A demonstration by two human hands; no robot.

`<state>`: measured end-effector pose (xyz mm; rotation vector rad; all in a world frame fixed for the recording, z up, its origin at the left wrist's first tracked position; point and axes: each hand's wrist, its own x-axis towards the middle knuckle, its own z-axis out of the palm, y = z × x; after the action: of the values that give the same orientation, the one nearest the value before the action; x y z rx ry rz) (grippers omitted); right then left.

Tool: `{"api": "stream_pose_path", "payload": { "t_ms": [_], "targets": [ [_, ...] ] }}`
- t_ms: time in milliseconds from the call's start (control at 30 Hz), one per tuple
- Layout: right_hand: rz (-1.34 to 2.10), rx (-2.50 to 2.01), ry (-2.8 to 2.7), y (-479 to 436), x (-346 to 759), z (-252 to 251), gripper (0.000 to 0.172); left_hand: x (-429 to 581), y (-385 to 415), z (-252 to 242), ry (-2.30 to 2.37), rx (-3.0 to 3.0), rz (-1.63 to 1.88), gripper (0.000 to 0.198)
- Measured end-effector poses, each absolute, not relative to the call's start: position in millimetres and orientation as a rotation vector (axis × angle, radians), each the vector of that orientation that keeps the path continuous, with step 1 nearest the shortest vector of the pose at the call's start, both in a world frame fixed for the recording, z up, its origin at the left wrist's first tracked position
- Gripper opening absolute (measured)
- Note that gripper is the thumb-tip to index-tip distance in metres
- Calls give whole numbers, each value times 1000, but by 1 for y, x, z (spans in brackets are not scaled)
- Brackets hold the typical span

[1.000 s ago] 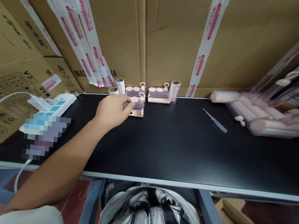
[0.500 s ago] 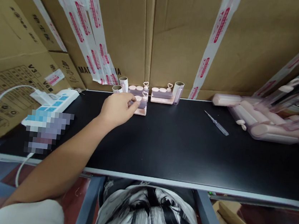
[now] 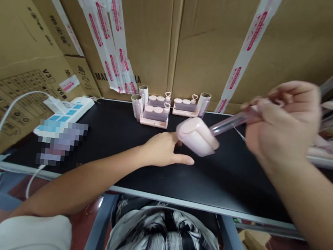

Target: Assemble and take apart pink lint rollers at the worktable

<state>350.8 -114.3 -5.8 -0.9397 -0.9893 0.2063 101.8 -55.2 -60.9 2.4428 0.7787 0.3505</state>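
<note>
My right hand, raised over the right part of the table, is closed around the far end of a pale pink case with a clear tube. A small pink loop pokes out by my fingers, and the case is tilted and slightly blurred. My left hand reaches to the case's lower left side with its thumb stretched out. Its other fingers are partly hidden behind the case, so contact is unclear. Beyond it stands a pink holder with round-capped containers and a heart loop. Two similar holders, one of them, are at the back.
Cardboard walls close off the back and left. A white power strip with a cable lies at left, beside a blurred-out item. More pink cases are piled at right. A screwdriver is mostly hidden behind my right hand.
My left hand has left the front pink holder and come back to the right. My right hand has come into view holding a pink case. The camera view has shifted slightly.
</note>
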Motion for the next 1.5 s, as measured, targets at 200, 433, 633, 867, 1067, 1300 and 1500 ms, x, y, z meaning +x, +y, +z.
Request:
{"api": "stream_pose_path", "payload": {
  "t_ms": [200, 433, 633, 867, 1067, 1300, 1500],
  "targets": [
    [858, -678, -830, -111, 329, -32, 38, 101, -34, -74, 596, 1996, 716, 59],
    [1127, -885, -1145, -120, 323, -61, 32, 93, -33, -69, 658, 1989, 759, 61],
    [959, -904, -1028, -120, 337, -41, 32, 88, -30, -60, 707, 2044, 776, 61],
    [706, -925, -750, -104, 389, -10, 29, 94, -11, -29, 980, 2301, 709, 76],
    [661, -846, -737, -101, 391, -12, 27, 155, 12, 11, 997, 2905, 216, 66],
    [615, -810, -735, -103, 387, -11, 24, 208, 48, 0, 952, 3032, -268, 63],
    [554, -794, -785, -103, 380, -14, 30, 206, 58, -12, 1042, 3089, -344, 69]
  ]
}}
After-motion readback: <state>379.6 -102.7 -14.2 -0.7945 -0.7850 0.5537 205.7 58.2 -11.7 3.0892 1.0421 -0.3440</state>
